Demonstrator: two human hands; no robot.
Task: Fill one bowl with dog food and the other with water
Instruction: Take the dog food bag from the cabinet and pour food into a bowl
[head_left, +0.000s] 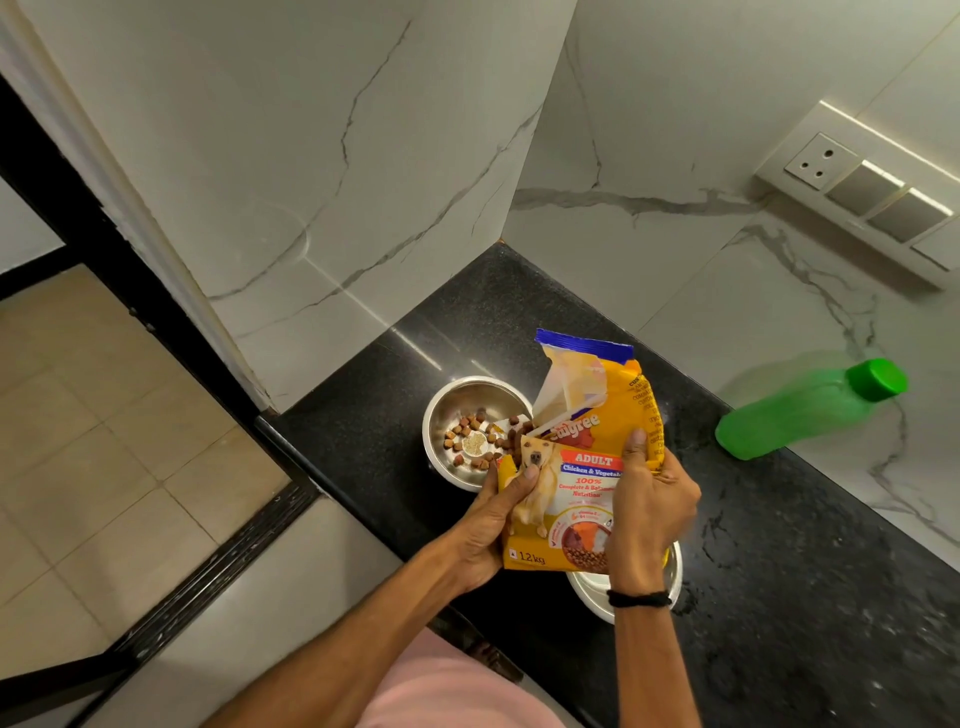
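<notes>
Over the far steel bowl (470, 431) on the black speckled surface (779, 597), a yellow Pedigree dog food bag (582, 467) is tilted, its torn mouth at the bowl's right rim and brown kibble (467, 434) lying inside the bowl. Readable print on the bag: "ADULT", "Chicken & Vegetable", "100% Complete & Balanced Nutrition", "1.2 kg". The left hand (493, 525) has its grip closed on the bag's lower left edge, thumb on the front; the right hand (649, 499) has its grip closed on the bag's right side. A second steel bowl (597, 592) sits nearer than the first, partly hidden beneath bag and right wrist. Right of the bag stands a green bottle (800, 410), well apart, against the marble wall (675, 208). The first bowl sits near the surface's left edge.
</notes>
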